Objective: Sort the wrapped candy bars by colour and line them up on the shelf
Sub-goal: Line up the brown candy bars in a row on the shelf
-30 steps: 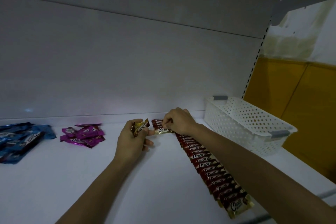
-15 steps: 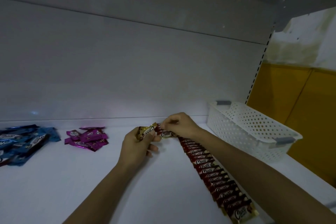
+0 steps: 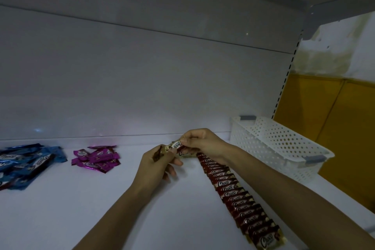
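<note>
The white shelf (image 3: 101, 209) filled the lower part of the head view, closed behind by a pale grey back panel (image 3: 142, 87). A yellow wall (image 3: 334, 128) showed past the shelf's right end.

A white perforated basket (image 3: 284, 142) with grey clips on its rim stood at the right rear of the shelf, just beside the far end of the row.

The row of red-brown bars (image 3: 239, 199) ran diagonally from the near right edge of the shelf toward the back panel. The bars overlapped like tiles. Each wrapper was dark red-brown with a pale gold edge and a white "Choco" script; the nearest bar showed its whole face.

A loose heap of blue bars (image 3: 30, 164) lay at the far left, wrappers crossing at odd angles, with the same white script on a dark band. To its right, apart from it, lay a smaller heap of magenta bars (image 3: 97, 158), glossy and likewise unordered.

Both bare forearms reached in from the lower edge and met at the far end of the row. The left hand (image 3: 156, 166) gripped the brown-and-gold end of the held bar (image 3: 174, 147) between thumb and curled forefinger, its other fingers loosely bent below. The right hand (image 3: 205, 144) pinched the other end, by the white "Choco" label, with its fingertips. The held bar was raised just above the shelf, tilted up toward the right, directly over the last bar of the row. Whether the two hands shared one wrapper or held two that touched could not be told.
</note>
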The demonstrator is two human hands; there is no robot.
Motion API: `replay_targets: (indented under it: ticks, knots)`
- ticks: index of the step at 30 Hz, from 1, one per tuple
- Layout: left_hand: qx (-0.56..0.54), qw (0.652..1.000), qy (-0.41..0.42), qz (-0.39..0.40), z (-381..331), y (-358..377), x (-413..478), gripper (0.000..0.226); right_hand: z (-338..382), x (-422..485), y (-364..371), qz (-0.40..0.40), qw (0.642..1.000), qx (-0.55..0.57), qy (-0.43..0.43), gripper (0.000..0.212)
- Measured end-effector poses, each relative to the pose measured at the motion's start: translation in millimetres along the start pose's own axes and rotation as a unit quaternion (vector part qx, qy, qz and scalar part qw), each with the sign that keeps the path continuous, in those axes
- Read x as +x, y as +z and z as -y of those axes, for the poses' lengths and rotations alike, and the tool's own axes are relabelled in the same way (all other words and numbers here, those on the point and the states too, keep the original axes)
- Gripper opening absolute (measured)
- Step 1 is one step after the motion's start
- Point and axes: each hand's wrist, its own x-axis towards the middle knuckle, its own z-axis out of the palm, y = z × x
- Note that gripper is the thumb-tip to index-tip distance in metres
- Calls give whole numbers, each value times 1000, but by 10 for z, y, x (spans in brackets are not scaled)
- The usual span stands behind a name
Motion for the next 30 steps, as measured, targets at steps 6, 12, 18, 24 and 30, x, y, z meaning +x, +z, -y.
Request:
replay_targets:
  ticks: [6, 12, 18, 24, 30]
  knots:
    - [-31, 999, 6, -14, -30, 5, -15, 14, -112, -16, 87, 33, 997, 65, -5, 17]
    - [-49, 997, -37, -54, -15, 2, 16, 17, -19, 82, -109, -152, 987, 55, -3, 8]
    - [-56, 993, -30, -99, 15, 5, 43, 21, -89, 93, -238, -103, 964, -246, 6, 15]
    - [-55, 993, -23, -105, 16, 8, 57, 19, -147, 192, -206, -37, 918, -394, 20, 13]
    - [-61, 992, -30, -108, -18, 15, 50, 14, -176, 273, -114, -27, 894, -446, 14, 9]
